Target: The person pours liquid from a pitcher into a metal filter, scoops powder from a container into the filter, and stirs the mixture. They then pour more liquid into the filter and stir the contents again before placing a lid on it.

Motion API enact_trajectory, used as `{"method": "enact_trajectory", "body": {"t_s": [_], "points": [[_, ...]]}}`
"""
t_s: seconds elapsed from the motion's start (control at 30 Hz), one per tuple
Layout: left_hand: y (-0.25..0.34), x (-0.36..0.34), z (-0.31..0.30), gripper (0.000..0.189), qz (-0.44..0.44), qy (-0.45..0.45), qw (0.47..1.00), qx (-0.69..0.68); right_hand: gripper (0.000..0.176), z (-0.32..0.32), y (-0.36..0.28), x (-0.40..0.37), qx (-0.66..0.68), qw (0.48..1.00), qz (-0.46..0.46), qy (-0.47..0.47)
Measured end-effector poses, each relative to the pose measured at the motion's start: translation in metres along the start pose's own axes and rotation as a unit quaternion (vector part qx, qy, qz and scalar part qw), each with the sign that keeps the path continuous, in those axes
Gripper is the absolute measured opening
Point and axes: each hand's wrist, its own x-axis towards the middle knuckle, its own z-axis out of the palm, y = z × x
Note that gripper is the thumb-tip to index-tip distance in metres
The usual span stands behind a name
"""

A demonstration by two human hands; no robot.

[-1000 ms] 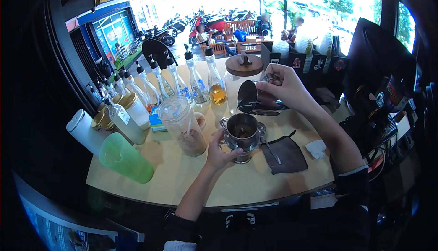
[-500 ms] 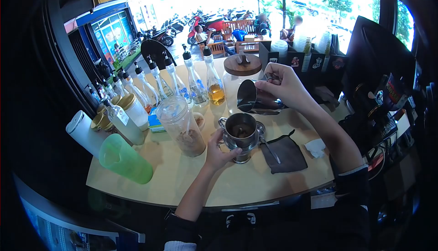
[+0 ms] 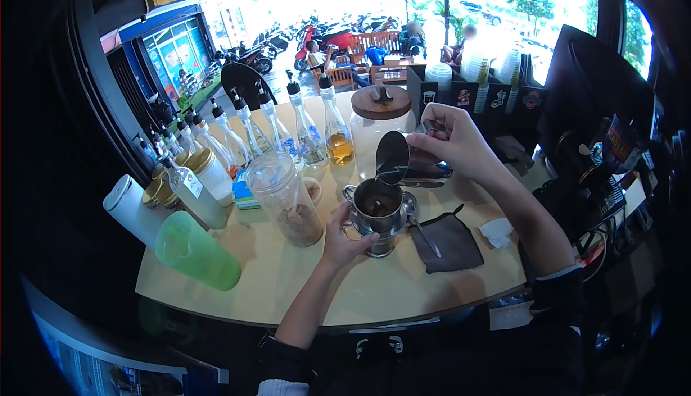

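Note:
In my right hand (image 3: pixel 450 140) is a shiny metal pitcher (image 3: pixel 428 169), gripped by its handle. The pitcher is tilted, its dark mouth facing left and its lip right over the rim of a metal coffee dripper (image 3: pixel 377 212). My left hand (image 3: pixel 347 241) steadies this dripper, thumb at the front and fingers around the left side by its small handle. Dark contents show inside the dripper, which stands upright on the table. Beside it a spoon (image 3: pixel 426 236) slants onto a folded dark grey cloth (image 3: pixel 455 248).
Left of my left hand stand a clear plastic jar (image 3: pixel 295 216) and a green tumbler (image 3: pixel 198 252). Several pump-top bottles (image 3: pixel 308 133) line the back. Behind the pitcher is a glass jar with a wooden lid (image 3: pixel 381 102). A crumpled tissue (image 3: pixel 497 233) lies right of the cloth.
My right hand has tipped the pitcher further, and its lip has come down to the dripper's rim. My left hand stays in place around the dripper.

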Motion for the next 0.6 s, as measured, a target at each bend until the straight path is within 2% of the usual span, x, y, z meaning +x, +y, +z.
{"method": "enact_trajectory", "body": {"t_s": [0.27,0.33,0.57,0.6], "points": [[0.003,0.001,0.000,0.070,0.005,-0.002,1.000,0.012,0.020,-0.015,0.005,-0.009,-0.028,0.999,0.011,0.011],[0.003,0.002,0.000,0.070,0.009,-0.002,1.000,0.008,0.020,-0.022,0.026,-0.009,0.036,0.997,-0.045,0.044],[0.000,0.000,0.000,0.071,0.004,0.002,1.000,0.008,0.023,-0.050,0.110,-0.032,0.092,0.987,-0.030,0.132],[0.000,0.000,0.000,0.071,-0.004,0.003,1.000,0.006,0.023,-0.053,0.124,-0.038,0.109,0.981,-0.002,0.162]]}}
